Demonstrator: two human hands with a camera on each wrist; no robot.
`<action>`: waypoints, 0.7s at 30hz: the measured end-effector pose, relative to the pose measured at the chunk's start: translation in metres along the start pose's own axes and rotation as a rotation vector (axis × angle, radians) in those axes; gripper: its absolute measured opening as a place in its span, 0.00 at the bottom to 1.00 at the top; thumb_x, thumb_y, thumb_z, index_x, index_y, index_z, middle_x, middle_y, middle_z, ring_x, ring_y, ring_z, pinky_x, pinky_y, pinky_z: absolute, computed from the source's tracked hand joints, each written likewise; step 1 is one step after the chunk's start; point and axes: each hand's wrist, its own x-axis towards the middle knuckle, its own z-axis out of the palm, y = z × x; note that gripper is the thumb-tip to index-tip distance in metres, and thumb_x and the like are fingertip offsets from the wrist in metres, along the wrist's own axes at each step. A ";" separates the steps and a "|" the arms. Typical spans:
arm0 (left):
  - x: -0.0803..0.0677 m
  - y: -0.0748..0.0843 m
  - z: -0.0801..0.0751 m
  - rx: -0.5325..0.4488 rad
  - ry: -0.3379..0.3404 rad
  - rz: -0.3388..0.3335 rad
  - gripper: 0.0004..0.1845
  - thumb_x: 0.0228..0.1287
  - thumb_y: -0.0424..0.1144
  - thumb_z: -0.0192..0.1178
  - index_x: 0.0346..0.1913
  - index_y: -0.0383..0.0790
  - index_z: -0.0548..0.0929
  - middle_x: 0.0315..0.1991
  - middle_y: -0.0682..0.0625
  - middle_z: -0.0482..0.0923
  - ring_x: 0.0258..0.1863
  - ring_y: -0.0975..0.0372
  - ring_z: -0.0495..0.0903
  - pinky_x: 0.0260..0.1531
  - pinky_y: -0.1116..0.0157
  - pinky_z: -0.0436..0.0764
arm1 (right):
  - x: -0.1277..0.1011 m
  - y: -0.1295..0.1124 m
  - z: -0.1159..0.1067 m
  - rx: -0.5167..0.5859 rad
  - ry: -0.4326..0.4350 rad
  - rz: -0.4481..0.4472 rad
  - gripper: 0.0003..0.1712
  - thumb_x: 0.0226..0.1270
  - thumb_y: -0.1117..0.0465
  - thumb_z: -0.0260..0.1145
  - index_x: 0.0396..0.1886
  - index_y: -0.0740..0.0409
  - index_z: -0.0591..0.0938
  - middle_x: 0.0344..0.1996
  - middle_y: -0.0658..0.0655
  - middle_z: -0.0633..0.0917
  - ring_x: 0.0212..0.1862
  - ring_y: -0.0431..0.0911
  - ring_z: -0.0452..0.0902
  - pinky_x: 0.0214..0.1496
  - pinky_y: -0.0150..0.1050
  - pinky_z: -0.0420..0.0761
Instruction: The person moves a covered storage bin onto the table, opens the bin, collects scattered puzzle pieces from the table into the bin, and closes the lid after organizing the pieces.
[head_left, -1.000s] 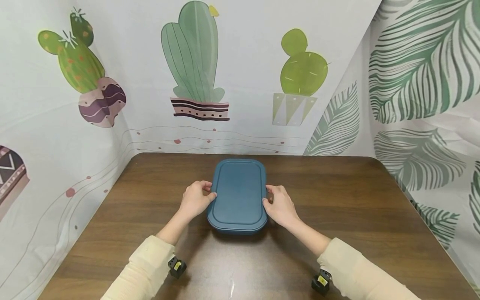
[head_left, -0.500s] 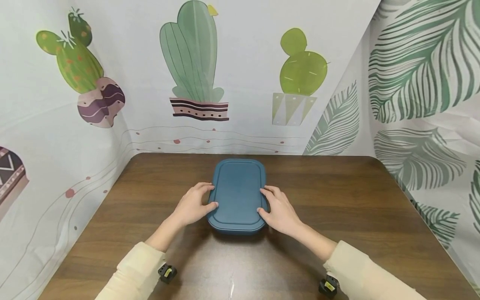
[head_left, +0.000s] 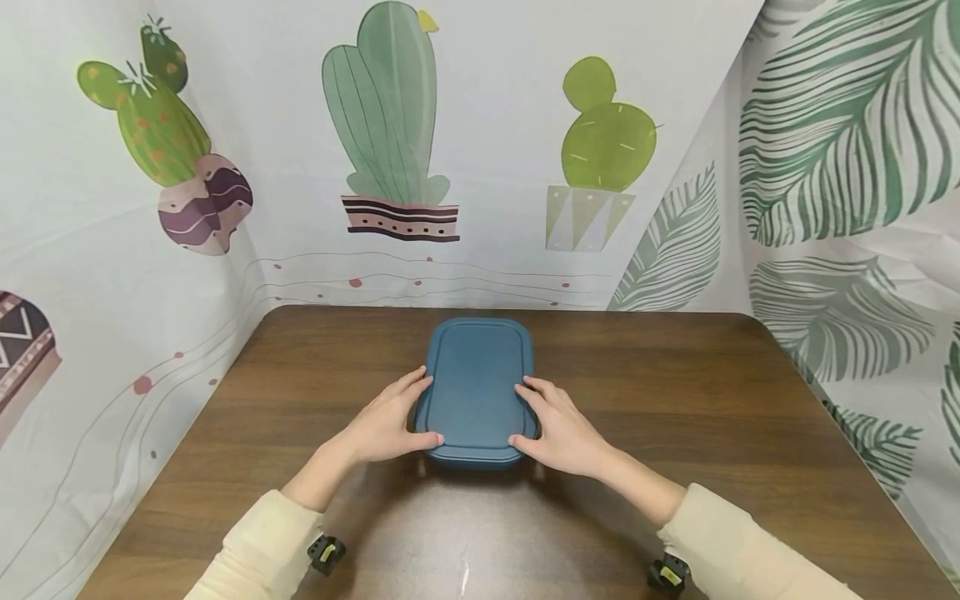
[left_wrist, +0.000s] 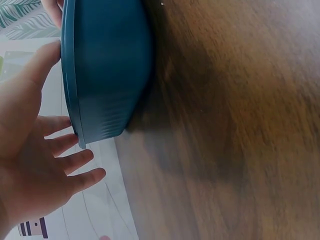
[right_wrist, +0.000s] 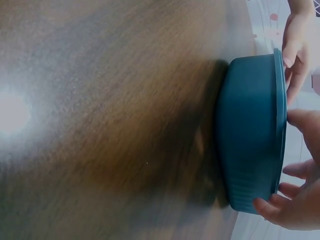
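A blue rectangular lidded food container (head_left: 480, 383) stands on the table, its ridged lower wall (left_wrist: 107, 112) showing in the left wrist view. Along the left edge of its lid, my left hand (head_left: 382, 427) rests with thumb and fingers spread, the thumb near the front corner. My right hand (head_left: 566, 433) mirrors it at the right edge, thumb and fingertips on the lid's rim. In the right wrist view, several fingers of that hand (right_wrist: 300, 200) reach down past the rim beside the wall. The lid sits flat on the container.
The brown wooden table (head_left: 675, 392) extends on every side of the container. Behind it hangs a white cloth (head_left: 495, 167) printed with cacti and leaves. A small black device (head_left: 326, 553) is worn at the left wrist, another (head_left: 667, 575) at the right.
Both hands have slid toward me along the container's sides; thumbs and fingers have spread wider, thumbs moving to the front corners of the lid. The container has stayed in place.
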 end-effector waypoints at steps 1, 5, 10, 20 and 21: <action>0.000 -0.001 0.000 0.000 -0.006 0.001 0.48 0.48 0.60 0.65 0.68 0.36 0.60 0.71 0.44 0.51 0.68 0.48 0.55 0.61 0.46 0.63 | 0.000 0.001 0.000 0.000 -0.007 -0.003 0.41 0.52 0.52 0.70 0.63 0.65 0.68 0.64 0.62 0.65 0.63 0.58 0.61 0.58 0.52 0.70; 0.001 -0.001 0.000 0.001 -0.012 0.000 0.49 0.47 0.60 0.65 0.68 0.35 0.61 0.71 0.44 0.51 0.67 0.47 0.56 0.60 0.46 0.63 | -0.001 0.001 -0.001 -0.004 -0.016 -0.012 0.41 0.51 0.52 0.70 0.63 0.64 0.68 0.65 0.63 0.64 0.63 0.58 0.61 0.58 0.52 0.70; 0.001 0.000 0.000 0.021 -0.011 -0.006 0.49 0.46 0.60 0.65 0.67 0.35 0.61 0.71 0.43 0.52 0.67 0.47 0.57 0.60 0.46 0.64 | -0.002 0.001 -0.001 -0.013 -0.022 -0.021 0.41 0.52 0.51 0.70 0.63 0.64 0.68 0.65 0.63 0.64 0.64 0.58 0.61 0.59 0.52 0.70; 0.001 0.002 0.001 0.033 -0.020 -0.016 0.50 0.47 0.61 0.65 0.68 0.36 0.60 0.71 0.44 0.52 0.66 0.47 0.59 0.59 0.46 0.65 | -0.004 0.000 -0.002 -0.036 -0.035 -0.041 0.39 0.54 0.51 0.68 0.63 0.65 0.68 0.65 0.64 0.64 0.64 0.60 0.61 0.59 0.53 0.70; 0.001 0.002 0.000 0.036 -0.020 -0.015 0.50 0.47 0.61 0.65 0.68 0.36 0.60 0.71 0.44 0.52 0.66 0.47 0.59 0.59 0.47 0.65 | -0.004 0.000 -0.002 -0.034 -0.034 -0.042 0.39 0.54 0.51 0.68 0.63 0.65 0.68 0.65 0.64 0.64 0.64 0.60 0.61 0.59 0.53 0.69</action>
